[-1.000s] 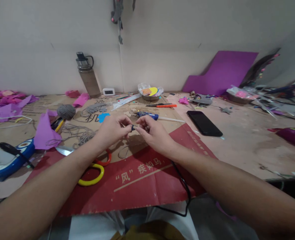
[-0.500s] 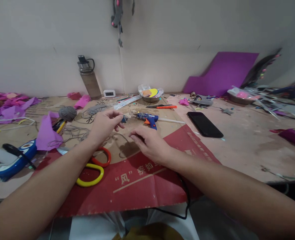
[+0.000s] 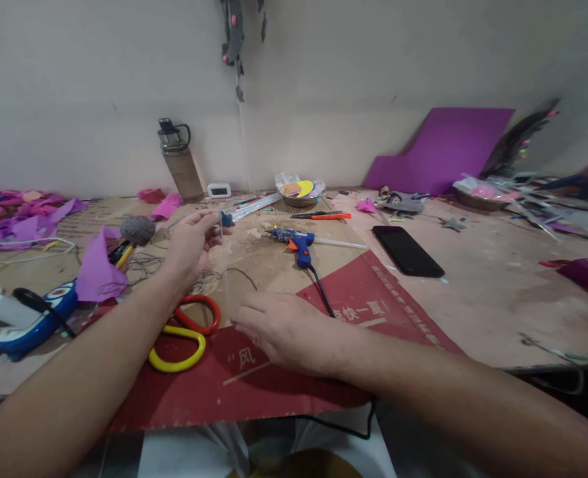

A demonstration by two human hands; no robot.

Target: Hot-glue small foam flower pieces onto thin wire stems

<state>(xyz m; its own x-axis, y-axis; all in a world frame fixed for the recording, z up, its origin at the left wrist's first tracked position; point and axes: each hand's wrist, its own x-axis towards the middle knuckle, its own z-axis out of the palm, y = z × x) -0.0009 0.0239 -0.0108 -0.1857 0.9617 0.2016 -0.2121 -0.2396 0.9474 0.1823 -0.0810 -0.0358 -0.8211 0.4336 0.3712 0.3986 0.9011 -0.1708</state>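
Note:
My left hand (image 3: 191,242) is raised over the cardboard, thumb and fingers pinched on a small dark-teal felt piece (image 3: 226,218). From that piece a faint, pale thin thread (image 3: 226,272) runs down toward my right hand (image 3: 278,332). Low over the red printed part of the cardboard, the right fingers are closed together at the thread's lower end; their tips are partly hidden. Scissors with red and yellow handles (image 3: 201,345) lie below my left forearm, blades covered. Behind my right hand rests a blue glue gun (image 3: 301,245) with a clear glue stick in its back.
A grey yarn ball (image 3: 137,230) and loose yarn lie left, near purple felt (image 3: 100,265). At the back stand a bottle (image 3: 179,162), a small white clock (image 3: 218,191) and a bowl (image 3: 301,200). A cutter (image 3: 323,215) and a phone (image 3: 407,251) lie right of centre.
My left hand has moved left and slightly up with the teal piece. My right hand has come down and toward me, widening the gap between the hands, and the pale thread now shows.

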